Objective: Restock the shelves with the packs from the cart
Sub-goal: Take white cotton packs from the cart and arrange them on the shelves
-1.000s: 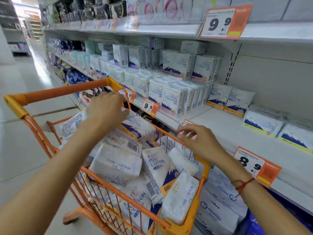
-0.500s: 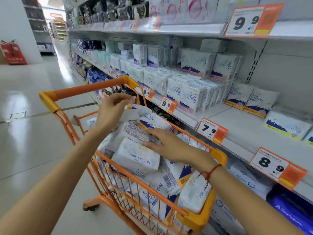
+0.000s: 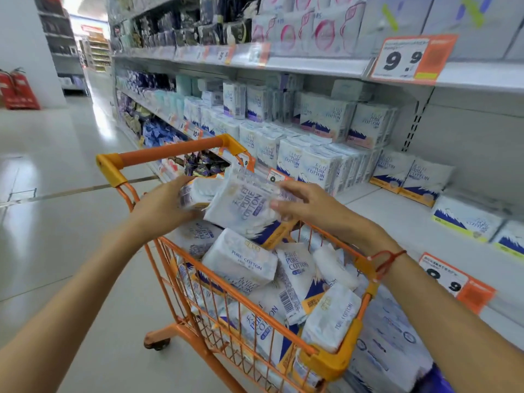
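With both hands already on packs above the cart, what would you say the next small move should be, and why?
Probably swing the large pack, held by the right hand, over to the bare stretch of shelf on the right. The left hand holds a smaller pack, and both are lifted above the cart.

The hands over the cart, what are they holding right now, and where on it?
The left hand grips one end of a small pack. The right hand holds the Pure Cotton pack by its right edge.
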The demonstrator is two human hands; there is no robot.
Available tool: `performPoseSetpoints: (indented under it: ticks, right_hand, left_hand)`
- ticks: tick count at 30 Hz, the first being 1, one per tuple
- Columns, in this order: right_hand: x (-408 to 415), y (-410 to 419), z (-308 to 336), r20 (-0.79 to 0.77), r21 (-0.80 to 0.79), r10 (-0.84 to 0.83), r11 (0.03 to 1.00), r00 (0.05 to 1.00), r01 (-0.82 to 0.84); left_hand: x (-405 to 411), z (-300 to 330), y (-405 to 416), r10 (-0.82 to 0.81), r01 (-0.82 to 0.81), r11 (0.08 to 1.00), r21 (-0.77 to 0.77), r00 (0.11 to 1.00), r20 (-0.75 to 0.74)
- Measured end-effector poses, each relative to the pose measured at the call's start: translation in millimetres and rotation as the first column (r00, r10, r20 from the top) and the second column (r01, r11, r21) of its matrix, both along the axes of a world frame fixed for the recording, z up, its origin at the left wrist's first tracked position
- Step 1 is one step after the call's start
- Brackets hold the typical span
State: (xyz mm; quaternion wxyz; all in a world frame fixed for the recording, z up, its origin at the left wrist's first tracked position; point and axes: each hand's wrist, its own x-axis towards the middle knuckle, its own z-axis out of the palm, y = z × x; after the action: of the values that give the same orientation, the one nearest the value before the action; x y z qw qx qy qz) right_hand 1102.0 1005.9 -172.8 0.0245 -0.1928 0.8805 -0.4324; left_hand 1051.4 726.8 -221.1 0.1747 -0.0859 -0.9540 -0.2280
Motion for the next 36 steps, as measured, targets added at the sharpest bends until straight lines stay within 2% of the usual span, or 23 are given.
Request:
performPoseSetpoints:
  ticks: [3,6,9,12,15,16,19,21,24,27,31,36]
  right_hand:
    - [9.4,25.1,10.7,0.078,-0.272,-0.15,0.948,0.986,0.166]
    - [18.1,51.4,0.1,0.232,-0.435,-0.252,0.837,0.939,0.332]
    - [24.1,72.0,-16.5,0.397,-0.534,-0.276,0.706,0.876,0.465]
    - [26.2,92.7,-29.0,0.518,-0.616,-0.232,0.567,0.823,0.547]
    - [32.3,114.5,-30.0,0.629,-0.685,-0.081,0.413,0.774,0.6]
    - [34.7,121.8,-27.6,0.64,-0.701,-0.025,0.392,0.768,0.596]
    - [45.4,149.8,-14.5,0.624,-0.717,0.011,0.407,0.781,0.566]
    - [51.4,167.7,-8.5,0.619,-0.693,-0.044,0.439,0.784,0.572]
    - [54.0,194.2,-5.7,0.614,-0.648,-0.115,0.491,0.781,0.582]
    - [53.0,216.8,-5.7,0.608,-0.649,-0.132,0.485,0.783,0.586]
    - [42.6,244.7,-13.5,0.574,-0.595,-0.291,0.494,0.766,0.634]
    - [29.5,272.1,-16.3,0.52,-0.57,-0.438,0.461,0.733,0.68]
  left_hand:
    - [2.0,-7.3,6.1,-0.003,0.003,1.0,0.001,0.998,-0.059]
    - [14.9,-6.8,18.6,-0.035,0.036,0.999,0.002,0.981,-0.19]
    - [28.2,11.7,39.6,-0.019,0.068,0.986,0.153,0.954,-0.299]
    - [30.3,34.9,61.4,-0.049,0.158,0.925,0.345,0.951,-0.306]
    - [24.8,54.0,89.7,-0.204,0.294,0.845,0.446,0.949,-0.239]
    - [22.8,57.8,99.8,-0.26,0.32,0.814,0.484,0.947,-0.187]
    - [12.0,66.2,138.7,-0.43,0.358,0.709,0.607,0.903,-0.03]
    - [-3.1,68.4,166.5,-0.502,0.349,0.662,0.663,0.864,0.046]
    - [-28.5,69.8,208.7,-0.548,0.288,0.641,0.712,0.821,0.161]
    - [-50.8,65.4,249.2,-0.592,0.297,0.623,0.724,0.784,0.187]
    - [-79.0,59.2,295.9,-0.623,0.304,0.614,0.728,0.754,0.21]
    - [-102.7,55.5,350.6,-0.686,0.373,0.602,0.706,0.693,0.219]
